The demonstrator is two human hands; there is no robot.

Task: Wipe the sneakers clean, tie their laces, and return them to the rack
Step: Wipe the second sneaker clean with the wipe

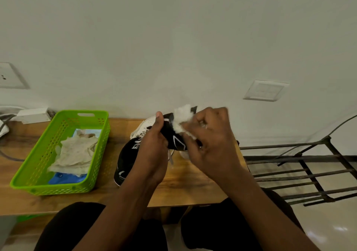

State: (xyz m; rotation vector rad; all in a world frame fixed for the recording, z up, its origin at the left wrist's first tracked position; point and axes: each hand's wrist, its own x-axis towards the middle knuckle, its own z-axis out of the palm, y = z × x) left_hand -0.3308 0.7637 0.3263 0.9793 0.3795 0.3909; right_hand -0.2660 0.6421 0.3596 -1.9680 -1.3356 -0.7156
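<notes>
My left hand (152,146) grips a black and white sneaker (174,135) and holds it up above the wooden table (108,192). My right hand (208,140) holds a crumpled white wipe (181,119) pressed against the sneaker's upper end. A second black and white sneaker (125,160) lies on the table under my left hand, partly hidden by my wrist. A loose white lace (171,157) hangs from the raised sneaker.
A green plastic basket (38,175) at the table's left holds a crumpled cloth (75,152) and a blue pack. A dark metal shoe rack (301,173) stands to the right of the table. Cables and a white adapter lie at the far left by the wall.
</notes>
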